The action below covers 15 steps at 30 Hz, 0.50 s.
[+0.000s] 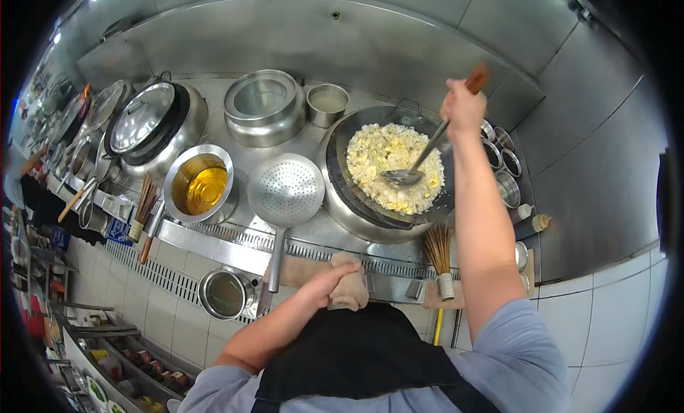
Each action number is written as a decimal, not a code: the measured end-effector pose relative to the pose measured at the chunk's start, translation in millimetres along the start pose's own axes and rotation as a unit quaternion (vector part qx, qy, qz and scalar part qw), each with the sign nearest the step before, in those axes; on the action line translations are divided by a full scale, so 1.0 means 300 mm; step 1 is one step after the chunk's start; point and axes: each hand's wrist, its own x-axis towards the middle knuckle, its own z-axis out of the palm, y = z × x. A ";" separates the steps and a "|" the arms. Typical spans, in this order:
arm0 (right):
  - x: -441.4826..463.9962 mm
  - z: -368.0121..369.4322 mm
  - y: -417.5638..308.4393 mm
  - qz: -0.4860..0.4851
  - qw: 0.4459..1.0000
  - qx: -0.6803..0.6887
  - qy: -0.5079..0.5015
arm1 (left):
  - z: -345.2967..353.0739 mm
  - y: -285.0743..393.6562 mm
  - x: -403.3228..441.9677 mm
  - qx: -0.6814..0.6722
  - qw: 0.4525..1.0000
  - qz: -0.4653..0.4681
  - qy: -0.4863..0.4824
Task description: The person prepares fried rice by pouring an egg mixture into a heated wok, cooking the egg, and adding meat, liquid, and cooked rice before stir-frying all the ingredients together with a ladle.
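Observation:
My right hand (464,108) is wrapped round the wooden-ended handle of a ladle (432,146). The ladle's bowl rests in the rice with yellow egg pieces (385,146) that covers the middle of a dark wok (340,146). Nearer my body, my left hand (329,280) grips a beige cloth (349,292) at the front edge of the stove. Just left of the wok lies a perforated strainer (286,190), its handle pointing toward me.
A pot of yellow oil (170,192) and a large steel pot (263,131) stand to the left. Bamboo brushes (439,248) lean at the front edge. Small seasoning containers (507,188) line the right side. Another person (43,199) stands at far left.

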 end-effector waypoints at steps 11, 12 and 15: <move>0.100 -0.021 -0.029 0.010 0.999 -0.044 -0.009 | 0.172 0.081 0.152 -0.085 0.996 0.029 -0.023; 0.084 -0.041 -0.014 -0.059 0.997 0.039 0.018 | 0.187 0.088 0.171 -0.068 0.996 0.033 -0.053; 0.045 -0.070 0.135 -0.098 0.981 0.100 0.136 | 0.227 0.128 0.215 -0.054 0.990 0.020 -0.126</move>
